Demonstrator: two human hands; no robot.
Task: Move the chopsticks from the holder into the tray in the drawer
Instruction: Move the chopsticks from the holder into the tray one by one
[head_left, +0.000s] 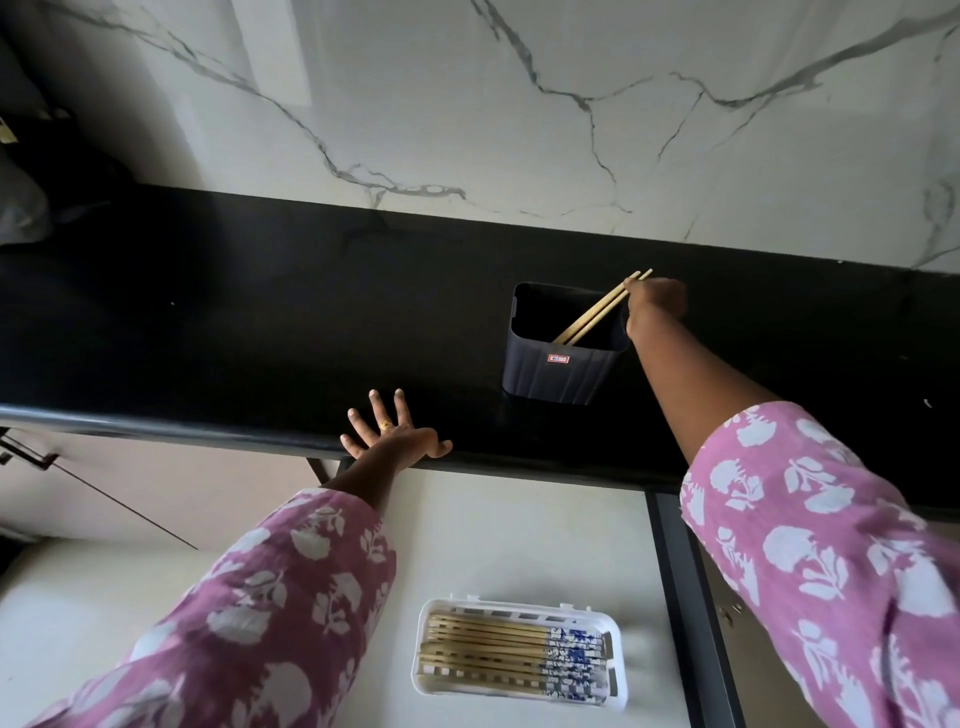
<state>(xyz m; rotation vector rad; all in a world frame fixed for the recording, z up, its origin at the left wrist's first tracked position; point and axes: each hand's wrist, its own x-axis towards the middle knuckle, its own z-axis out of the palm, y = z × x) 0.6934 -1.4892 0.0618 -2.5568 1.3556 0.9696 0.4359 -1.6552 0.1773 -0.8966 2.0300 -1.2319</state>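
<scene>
Our left hand (395, 431) lies open, fingers spread, on the glossy black stone counter (260, 312) above the smooth white drawer (519, 530). At the ribbed, square dark holder (561, 374), our right hand (657, 304) pinches two slim wooden chopsticks (592, 317) that lean inside it. More lie in the drawer's slatted white tray (618, 670).

From where I stand the wall (519, 104) is white marble threaded with grey veins and the counter (260, 312) below it is glossy black. At two o'clock sits a dark slate-blue ribbed holder (563, 376) with a small red-and-white label (558, 358), the pair of chopsticks (589, 319) in it plain pale tan. Both the left sleeve (270, 613) and the right sleeve (810, 545) are mauve-pink printed with white flowers and leaves, and a gold ring (385, 426) shows on the left hand (392, 439). At six o'clock the white slotted tray (422, 654) holds stacked chopsticks (488, 644), tan with blue-and-white patterned ends, on the cream drawer floor (519, 519).
</scene>
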